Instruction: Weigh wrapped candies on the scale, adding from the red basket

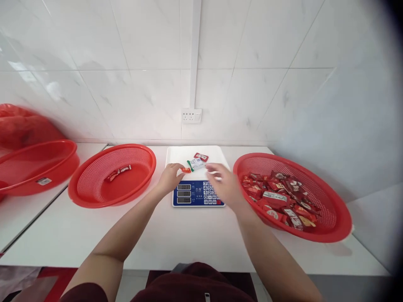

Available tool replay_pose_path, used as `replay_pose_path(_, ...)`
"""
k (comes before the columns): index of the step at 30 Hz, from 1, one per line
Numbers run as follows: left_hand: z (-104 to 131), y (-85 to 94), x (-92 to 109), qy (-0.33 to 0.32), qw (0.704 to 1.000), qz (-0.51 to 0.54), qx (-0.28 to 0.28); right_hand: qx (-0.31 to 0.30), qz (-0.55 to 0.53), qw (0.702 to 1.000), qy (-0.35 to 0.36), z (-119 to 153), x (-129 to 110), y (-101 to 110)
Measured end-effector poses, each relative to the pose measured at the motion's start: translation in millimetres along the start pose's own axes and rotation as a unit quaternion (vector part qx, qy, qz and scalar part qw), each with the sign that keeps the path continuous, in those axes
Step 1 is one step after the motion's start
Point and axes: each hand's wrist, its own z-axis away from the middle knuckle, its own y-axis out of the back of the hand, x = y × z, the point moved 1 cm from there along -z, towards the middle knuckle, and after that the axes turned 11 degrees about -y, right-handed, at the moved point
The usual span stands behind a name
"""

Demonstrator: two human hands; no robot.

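Observation:
A white digital scale (171, 156) with a blue keypad panel stands on the table in front of me. Several small wrapped snacks lie on its pan: a red packet (201, 157) at the back and a white-and-green packet (195, 164) nearer me. My left hand (171, 177) is at the pan's left side, its thumb and fingertips closed on a small orange-red packet (186, 170). Over the right side of the scale is my right hand (223, 180), slightly blurred, with fingers apart beside the white-and-green packet's end; nothing shows in it.
On the right, a red basket (333, 209) holds many red and brown wrapped snacks. To the left, another red basket (78, 184) contains a few packets. Farther left are a third red basket (63, 167) and a red plastic bag (28, 126). A socket (191, 115) is on the tiled wall.

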Motion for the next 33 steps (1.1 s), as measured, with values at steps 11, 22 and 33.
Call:
replay_pose_path(11, -3.2, 1.3, -1.8, 0.032, 0.999, 0.001, -0.006, -0.129, 0.203, 0.970, 0.040, -68.1, 11.5, -45.1)
replay_pose_path(22, 79.2, 91.3, -51.9, 0.071, 0.963, -0.173, 0.195, -0.102, 0.151, 0.983, 0.021, -68.6, 22.0, -45.1)
replay_pose_path(33, 132.3, -48.7, 30.6, -0.251, 0.967, 0.043, -0.010, -0.036, 0.023, 0.999, -0.009, -88.6, -48.9, -65.6)
